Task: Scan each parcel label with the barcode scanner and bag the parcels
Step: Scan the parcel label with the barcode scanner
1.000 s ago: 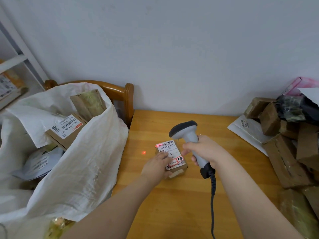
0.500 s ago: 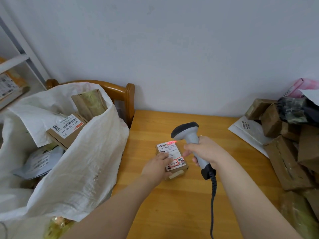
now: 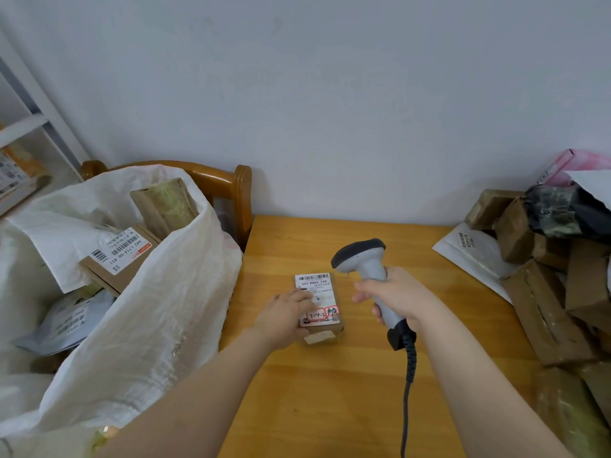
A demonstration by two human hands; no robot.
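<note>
A small brown parcel (image 3: 322, 304) with a white barcode label lies on the wooden table (image 3: 330, 391). My left hand (image 3: 286, 314) holds its left side, fingers over the label's lower edge. My right hand (image 3: 395, 297) grips the handle of a grey barcode scanner (image 3: 362, 259), whose dark head points left and down toward the label. No red beam shows on the label. The scanner's black cable (image 3: 408, 385) runs down toward me. A large white woven bag (image 3: 142, 319) stands open on the left, with several parcels inside.
A heap of brown parcels (image 3: 555, 292) and a white mailer (image 3: 472, 249) fill the table's right side. A wooden chair back (image 3: 228, 186) stands behind the bag. A white shelf (image 3: 20, 133) with parcels is at far left. The wall is close behind the table.
The red scan light moved from the table left of the parcel onto the label's barcode, then went out. The scanner has shifted slightly right; my left hand stays on the parcel.
</note>
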